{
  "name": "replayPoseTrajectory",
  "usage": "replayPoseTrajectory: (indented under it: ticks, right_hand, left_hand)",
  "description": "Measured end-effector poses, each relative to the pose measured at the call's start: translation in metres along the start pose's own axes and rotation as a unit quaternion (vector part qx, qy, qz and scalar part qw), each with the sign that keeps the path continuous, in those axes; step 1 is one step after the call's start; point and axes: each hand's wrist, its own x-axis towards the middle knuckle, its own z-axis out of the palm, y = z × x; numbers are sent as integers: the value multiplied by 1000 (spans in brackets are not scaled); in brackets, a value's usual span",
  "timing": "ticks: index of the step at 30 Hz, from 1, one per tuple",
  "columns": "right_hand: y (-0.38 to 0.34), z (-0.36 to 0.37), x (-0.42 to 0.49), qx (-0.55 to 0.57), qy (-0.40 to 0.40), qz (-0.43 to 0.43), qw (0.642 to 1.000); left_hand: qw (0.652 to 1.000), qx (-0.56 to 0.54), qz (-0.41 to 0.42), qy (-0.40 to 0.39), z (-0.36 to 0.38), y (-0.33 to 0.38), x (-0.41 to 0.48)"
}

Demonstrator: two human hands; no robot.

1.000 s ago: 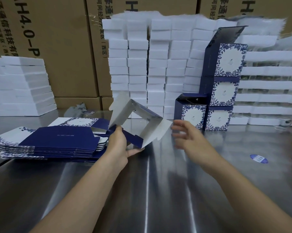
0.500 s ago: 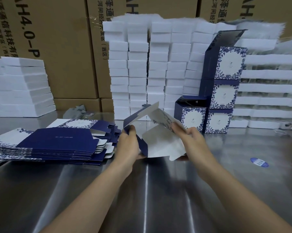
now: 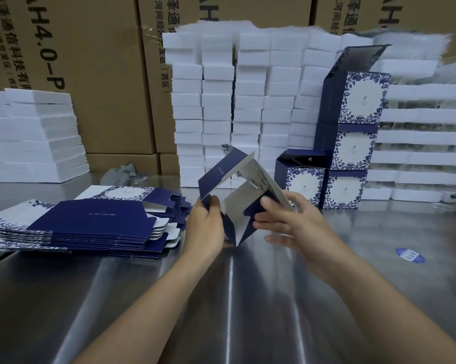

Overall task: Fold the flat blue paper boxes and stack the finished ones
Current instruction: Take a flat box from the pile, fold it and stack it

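— What are the hands holding?
— A half-folded dark blue paper box (image 3: 223,177), white inside, over the shiny steel desk (image 3: 229,298). The left hand (image 3: 208,228) grips its left panel; the right hand (image 3: 289,223) pinches a flap.
— And around it?
— A pile of flat blue box blanks (image 3: 90,222) lies to the left; folded blue floral boxes (image 3: 352,145) stand stacked at the right rear.

Stainless-steel desk (image 3: 247,298) fills foreground, surface streaked with bright reflections. Tall brown cardboard cartons (image 3: 98,74) with black printed Chinese text line back. White foam slabs (image 3: 247,106) stand in columns at centre, lower foam pile (image 3: 32,135) at left, long foam rows (image 3: 418,143) at right. Crumpled grey cloth (image 3: 121,173) lies near cartons; blue oval sticker (image 3: 409,255) lies on desk at right.
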Motion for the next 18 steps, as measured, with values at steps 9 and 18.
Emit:
replayPoseTrajectory:
  ticks: [9,18]
  right_hand:
    - [12,-3,0,-128,49,79,987]
    - [15,14,5,-4,176,35,984]
  left_hand:
    - [994,-73,54,-59,0,9,-14]
    - [992,-61,-39,-105,5,7,-24]
